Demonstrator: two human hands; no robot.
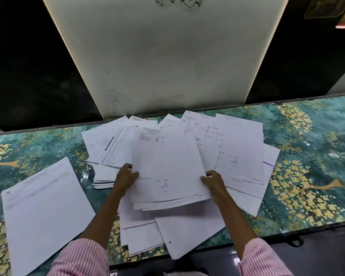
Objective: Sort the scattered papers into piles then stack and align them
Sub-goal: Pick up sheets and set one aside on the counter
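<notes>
Pink-striped sleeves [82, 255] come in from the near edge, and both arms reach forward over the table [307, 176]. The left hand [126, 179] grips the left edge of a bundle of papers [167, 166], thumb on top and the other fingers curled under it. The right hand [213, 182] grips the right edge in the same way. This bundle is lifted a little above the middle of the scattered papers [241, 140], which spread like a fan from the far edge of the table to the near edge. Two or three sheets hang over the near edge, between the arms. On the near left lies a separate pile [46, 214], turned at an angle and apart from the rest. Many sheets carry printed lines, tables and small signatures, but the print is too small to read; no brand can be made out. The table has a green surface with a pattern of yellow flowers, and it shows uncovered at the right and at the far left. Behind the far edge stands a white panel [167, 56] between dark areas, with a line drawing [179, 1] at its top.
</notes>
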